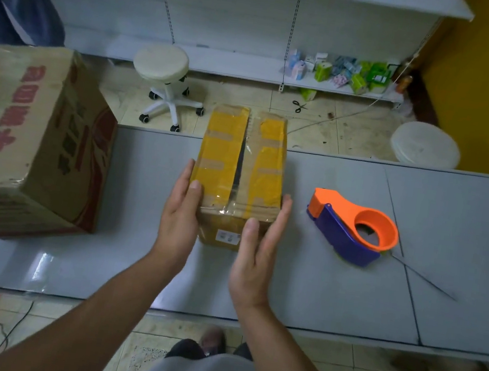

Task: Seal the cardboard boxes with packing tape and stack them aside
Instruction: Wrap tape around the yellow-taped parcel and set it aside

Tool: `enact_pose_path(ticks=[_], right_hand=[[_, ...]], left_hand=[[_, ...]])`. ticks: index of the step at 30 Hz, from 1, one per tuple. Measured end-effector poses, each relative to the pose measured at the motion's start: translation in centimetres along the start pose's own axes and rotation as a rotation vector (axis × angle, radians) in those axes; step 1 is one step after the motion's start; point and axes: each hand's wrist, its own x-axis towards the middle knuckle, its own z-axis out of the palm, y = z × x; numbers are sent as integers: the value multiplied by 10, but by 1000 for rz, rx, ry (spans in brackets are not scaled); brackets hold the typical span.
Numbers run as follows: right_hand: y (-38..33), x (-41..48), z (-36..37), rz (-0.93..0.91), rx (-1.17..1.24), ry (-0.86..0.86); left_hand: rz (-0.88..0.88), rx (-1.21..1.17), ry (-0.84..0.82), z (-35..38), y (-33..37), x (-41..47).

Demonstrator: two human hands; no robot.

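Observation:
A small cardboard box with yellow tape patches stands in the middle of the grey table. Its two top flaps lie down with a dark gap between them. Clear tape crosses the near edge. My left hand lies flat against the box's left near side, thumb on the top corner. My right hand presses the right near side, thumb against the front face. An orange and purple tape dispenser rests on the table to the right of the box, apart from both hands.
A large cardboard box with red print sits at the table's left end. Beyond the table are a white rolling stool, scissors on the floor, a white lidded tub and shelves with small packets.

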Motion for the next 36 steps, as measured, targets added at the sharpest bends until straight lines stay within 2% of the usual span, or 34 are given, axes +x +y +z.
enact_pose_path(ticks=[5, 8, 12, 16, 21, 26, 29, 32, 36], right_hand=[[4, 1, 8, -17, 8, 70], [3, -1, -9, 19, -1, 28], [6, 9, -30, 51, -46, 99], [4, 22, -13, 17, -81, 80], [18, 24, 12, -66, -26, 236], [11, 24, -3, 19, -3, 133], [-3, 34, -18, 61, 26, 89], [-7, 43, -10, 94, -2, 123], [-7, 39, 5, 117, 60, 210]], left_hand=[[50, -39, 121, 13, -8, -7], [84, 0, 41, 7, -10, -5], [0, -210, 53, -10, -1, 18], [-28, -244, 39, 5, 0, 26], [-71, -396, 88, 15, -8, 26], [-58, -372, -4, 5, -8, 28], [-120, -297, -111, -6, -4, 33], [-113, -203, -179, -3, -3, 26], [-97, -191, -201, 1, -5, 22]])
